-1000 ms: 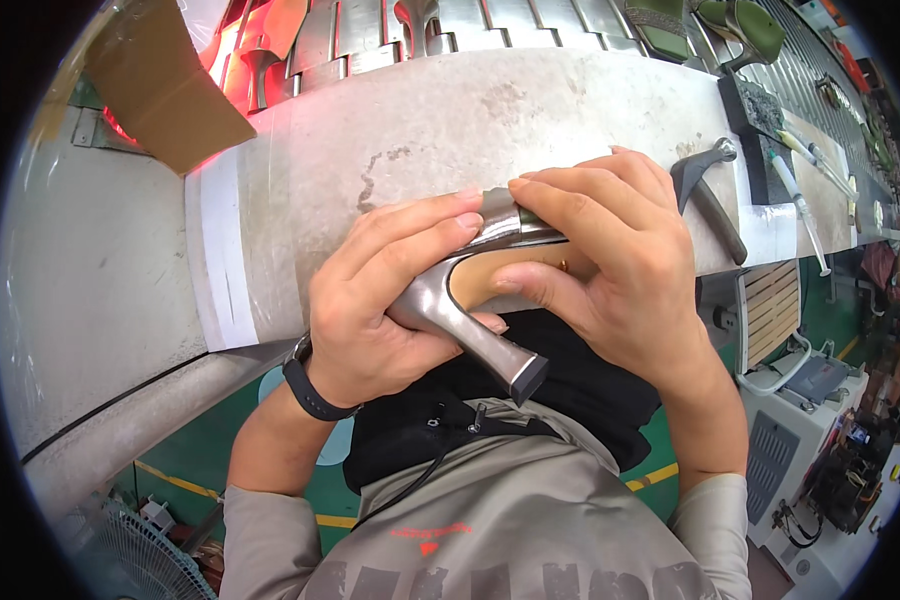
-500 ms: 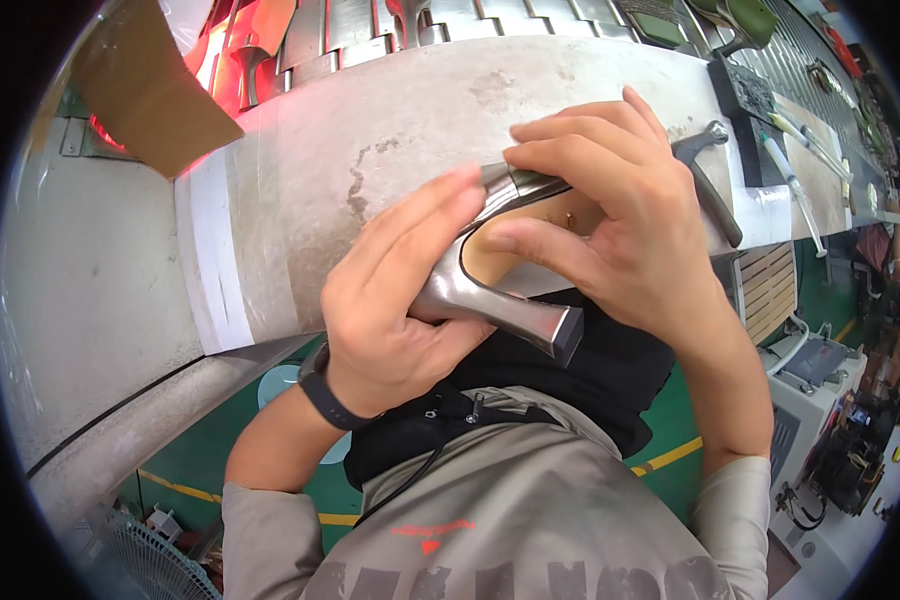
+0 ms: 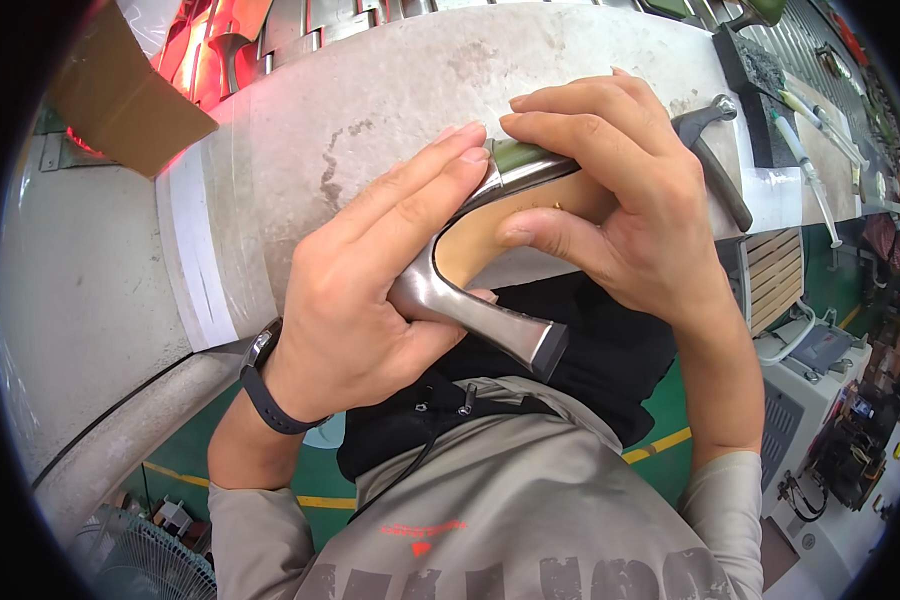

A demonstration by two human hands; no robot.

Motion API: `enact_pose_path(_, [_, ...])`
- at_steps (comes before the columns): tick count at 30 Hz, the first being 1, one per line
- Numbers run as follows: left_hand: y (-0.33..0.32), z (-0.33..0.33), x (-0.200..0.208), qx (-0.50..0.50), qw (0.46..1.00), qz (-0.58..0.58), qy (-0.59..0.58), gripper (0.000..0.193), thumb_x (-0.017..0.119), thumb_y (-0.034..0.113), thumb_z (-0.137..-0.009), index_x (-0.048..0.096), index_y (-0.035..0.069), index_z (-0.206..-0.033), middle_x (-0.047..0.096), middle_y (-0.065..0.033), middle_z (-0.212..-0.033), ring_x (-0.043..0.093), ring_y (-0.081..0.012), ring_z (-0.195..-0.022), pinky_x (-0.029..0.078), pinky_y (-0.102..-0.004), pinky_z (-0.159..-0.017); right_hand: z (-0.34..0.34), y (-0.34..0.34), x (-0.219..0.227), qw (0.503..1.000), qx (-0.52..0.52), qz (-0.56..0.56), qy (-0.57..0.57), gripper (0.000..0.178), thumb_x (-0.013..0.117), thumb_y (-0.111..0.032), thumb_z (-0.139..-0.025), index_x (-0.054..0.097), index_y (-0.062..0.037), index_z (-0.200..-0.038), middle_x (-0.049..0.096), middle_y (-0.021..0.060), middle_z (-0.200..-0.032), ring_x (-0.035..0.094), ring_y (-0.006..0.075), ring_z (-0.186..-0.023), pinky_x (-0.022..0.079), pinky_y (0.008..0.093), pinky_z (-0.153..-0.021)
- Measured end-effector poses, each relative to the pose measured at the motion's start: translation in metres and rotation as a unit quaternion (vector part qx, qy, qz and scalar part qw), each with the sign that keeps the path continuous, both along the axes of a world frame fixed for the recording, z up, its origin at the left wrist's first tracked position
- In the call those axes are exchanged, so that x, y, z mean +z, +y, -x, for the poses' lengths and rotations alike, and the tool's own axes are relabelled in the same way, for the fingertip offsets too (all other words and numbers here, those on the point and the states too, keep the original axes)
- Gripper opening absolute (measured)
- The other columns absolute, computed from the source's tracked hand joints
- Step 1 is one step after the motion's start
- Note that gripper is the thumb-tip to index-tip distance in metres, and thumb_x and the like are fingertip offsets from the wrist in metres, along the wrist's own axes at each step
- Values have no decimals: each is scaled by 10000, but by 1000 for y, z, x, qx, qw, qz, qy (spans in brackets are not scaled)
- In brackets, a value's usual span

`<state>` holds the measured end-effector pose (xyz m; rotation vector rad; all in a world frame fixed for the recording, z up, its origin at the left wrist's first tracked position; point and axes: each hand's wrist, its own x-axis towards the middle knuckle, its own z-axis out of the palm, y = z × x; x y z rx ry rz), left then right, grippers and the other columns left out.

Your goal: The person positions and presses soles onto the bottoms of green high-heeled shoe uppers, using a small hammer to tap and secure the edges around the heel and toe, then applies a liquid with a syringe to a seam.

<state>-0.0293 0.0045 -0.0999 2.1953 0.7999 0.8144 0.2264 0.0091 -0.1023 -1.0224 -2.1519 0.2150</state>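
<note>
A high-heeled shoe (image 3: 480, 240) lies on its side between my hands, above the bench's near edge. Its tan underside and its metallic grey heel, with a dark tip, face me. A strip of green upper (image 3: 520, 165) shows along its far side. My left hand (image 3: 360, 290) wraps the heel end, thumb beneath and fingers across the top. Over the front part curls my right hand (image 3: 625, 190), its thumb along the tan sole and its fingertips at the far side. The toe is hidden behind that hand.
A hammer (image 3: 720, 180) lies right of my right hand. Beyond it are a dark block (image 3: 755, 90) and syringes (image 3: 805, 175). A cardboard piece (image 3: 120, 95) stands at the left, near red-lit shoes (image 3: 232, 60). A slatted metal conveyor (image 3: 345, 30) runs behind the bench (image 3: 390, 80).
The shoe has turned slightly and more of its green upper shows. My left hand has moved a little left with the heel; the right hand keeps its hold.
</note>
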Motion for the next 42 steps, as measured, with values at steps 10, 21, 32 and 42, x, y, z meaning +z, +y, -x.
enact_pose_path(10, [0, -2, 2, -8, 1000, -12, 12, 755, 900, 102, -802, 600, -32, -1481, 596, -284, -1514, 627, -397, -1380, 527, -437, -1127, 2, -3, 4, 999, -8, 35, 21, 507, 914, -362, -774, 757, -12, -1106, 744, 117, -1055, 644, 298, -942, 508, 403, -861])
enact_pose_path(21, [-6, -3, -2, -6, 998, -44, 42, 708, 883, 110, -816, 616, -30, -1456, 615, -278, -1490, 610, -432, -1391, 482, -483, -1166, 9, -2, 34, 981, -37, 189, 4, 431, 943, -163, -634, 737, -26, -986, 729, 82, -919, 638, 286, -868, 501, 389, -802])
enact_pose_path(32, [-23, -10, -31, 35, 989, -144, 24, 718, 883, 121, -791, 620, -22, -1444, 640, -256, -1474, 626, -416, -1381, 459, -543, -1155, 24, -7, 43, 972, -46, 208, -99, 475, 964, -199, -601, 670, -63, -948, 717, 46, -932, 676, 294, -905, 475, 463, -980])
enact_pose_path(42, [-22, -15, -20, 14, 993, -99, 61, 982, 971, 386, -720, 541, 13, -1521, 543, -250, -1578, 528, -417, -1473, 378, -562, -1213, -31, -6, 8, 997, -44, 14, -69, 816, 956, -458, -656, 729, -83, -1345, 577, 156, -1560, 504, 396, -1464, 443, 514, -1172])
